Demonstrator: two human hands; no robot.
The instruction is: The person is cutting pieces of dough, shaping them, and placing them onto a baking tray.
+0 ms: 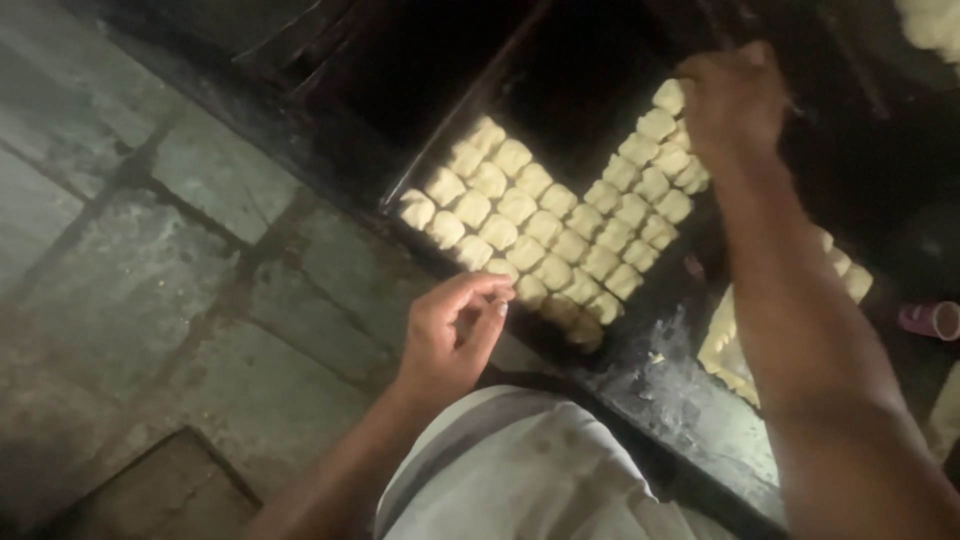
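Overhead, from the head camera, your right hand (733, 100) reaches over the far rows of pale dough pieces (560, 225) on the dark tray (455, 130); whether its fingers are pinching one you cannot tell. Your left hand (452, 335) hovers just short of the nearest pieces, fingers (487, 290) loosely curled and holding nothing, above the stone floor (150, 280).

The pale, square dough pieces (545, 225) look soft and matt with a floury skin, the dark baking tray (420, 165) under them looks like dull blackened metal, the grey floor (150, 270) is rough, stained stone slabs, and the small pink cup (932, 320) seems smooth plastic.
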